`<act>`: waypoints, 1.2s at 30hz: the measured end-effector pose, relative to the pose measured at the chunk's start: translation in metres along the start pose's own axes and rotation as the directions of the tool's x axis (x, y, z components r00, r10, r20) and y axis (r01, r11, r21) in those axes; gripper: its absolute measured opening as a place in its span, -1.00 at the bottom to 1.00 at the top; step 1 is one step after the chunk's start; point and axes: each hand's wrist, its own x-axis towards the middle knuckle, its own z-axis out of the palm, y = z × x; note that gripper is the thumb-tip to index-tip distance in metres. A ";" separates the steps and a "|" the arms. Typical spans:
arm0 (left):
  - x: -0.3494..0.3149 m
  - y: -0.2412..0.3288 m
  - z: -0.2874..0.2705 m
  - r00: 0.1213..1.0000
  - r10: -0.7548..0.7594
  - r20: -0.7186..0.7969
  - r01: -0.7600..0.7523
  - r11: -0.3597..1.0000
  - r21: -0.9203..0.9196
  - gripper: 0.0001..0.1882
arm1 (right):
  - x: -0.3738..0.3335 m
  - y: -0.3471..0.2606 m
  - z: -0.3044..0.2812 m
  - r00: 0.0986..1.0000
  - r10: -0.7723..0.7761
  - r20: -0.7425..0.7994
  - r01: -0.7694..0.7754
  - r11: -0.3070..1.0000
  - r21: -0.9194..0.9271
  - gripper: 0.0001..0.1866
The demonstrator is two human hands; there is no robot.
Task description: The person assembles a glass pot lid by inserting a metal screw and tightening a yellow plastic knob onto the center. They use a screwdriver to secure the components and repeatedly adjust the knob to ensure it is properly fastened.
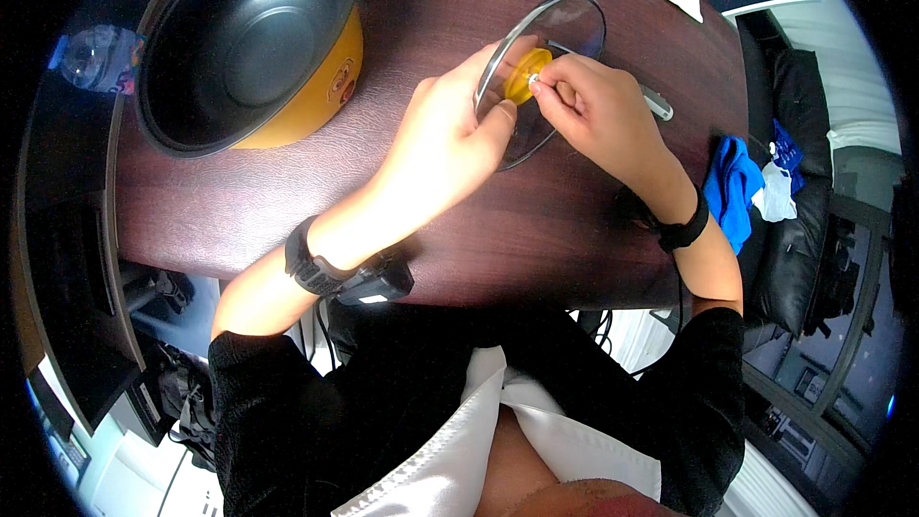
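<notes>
So both hands are up over the dark reddish-brown wood-grain surface (287,191), working on a round clear glass lid with a metal rim (574,24). The lid is tilted up on edge, not lying flat, roughly in the middle of the surface and a bit toward the far side. The left hand (450,139) is wrapped around the near rim, thumb on one face and fingers behind the glass, so it's clamped on the lid. The right hand (598,105) has its fingertips pinched together on something small and pale right at the yellow plastic knob (525,75) in the lid's centre; can't make out what that little piece is.

Off to the left sits a yellow electric cooking pot with a dark non-stick inside (249,38), well apart from the lid. There's a crumpled blue cloth (732,182) at the right edge, on a black chair. Both wrists have black bands.
</notes>
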 end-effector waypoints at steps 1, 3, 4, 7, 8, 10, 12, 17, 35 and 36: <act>0.000 -0.003 0.002 0.999 0.042 -0.019 -0.042 0.999 0.011 -0.49 | 0.000 -0.001 0.000 1.000 0.004 -0.002 -0.004 1.000 0.003 -0.86; 0.000 -0.004 0.003 0.997 0.066 -0.027 -0.066 0.998 0.020 -0.50 | -0.001 -0.001 0.000 1.000 0.013 -0.006 -0.013 1.000 0.007 -0.86; -0.001 -0.002 0.002 0.999 0.048 -0.017 -0.047 0.999 0.019 -0.51 | -0.001 -0.002 0.000 1.000 0.018 -0.009 -0.017 1.000 0.007 -0.86; -0.001 0.004 0.000 1.000 0.012 0.007 -0.013 0.999 0.040 -0.53 | -0.002 -0.002 0.001 1.000 0.018 -0.017 -0.018 1.000 0.016 -0.87; -0.001 0.004 0.000 1.000 0.013 0.009 -0.014 0.999 0.048 -0.53 | -0.002 -0.002 0.001 1.000 0.015 -0.020 -0.015 1.000 0.020 -0.87; -0.001 0.004 0.000 1.000 0.023 0.008 -0.024 0.998 0.058 -0.54 | -0.002 -0.003 0.001 1.000 0.013 -0.024 -0.012 1.000 0.024 -0.87; -0.001 0.003 0.001 1.000 0.030 0.009 -0.030 0.998 0.052 -0.54 | -0.002 -0.003 0.001 1.000 0.009 -0.023 -0.008 1.000 0.023 -0.87; -0.001 -0.002 0.002 1.000 -0.023 -0.007 0.023 1.000 -0.014 -0.52 | -0.004 -0.002 0.002 1.000 -0.001 -0.013 0.002 1.000 0.026 -0.87; 0.000 0.013 -0.004 0.972 -0.205 0.118 0.207 0.978 -0.004 -0.46 | -0.005 -0.001 0.001 0.999 0.046 0.003 -0.046 0.996 0.070 -0.86; 0.000 0.014 -0.005 0.971 -0.208 0.118 0.209 0.978 0.006 -0.46 | -0.005 -0.001 0.002 0.999 0.043 0.001 -0.043 0.997 0.067 -0.86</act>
